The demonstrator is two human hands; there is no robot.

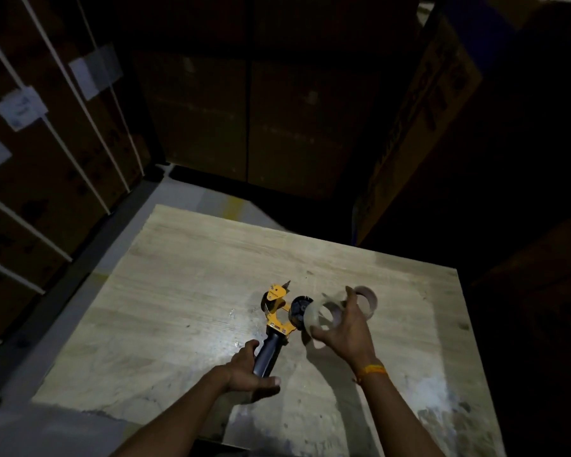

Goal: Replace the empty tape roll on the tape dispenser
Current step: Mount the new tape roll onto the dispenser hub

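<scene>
Hands [251,367] over pale wooden table [178,291] — dark stacked cartons [47,159] around

Pale wooden table [185,291], empty tape core [367,300] on it
</scene>
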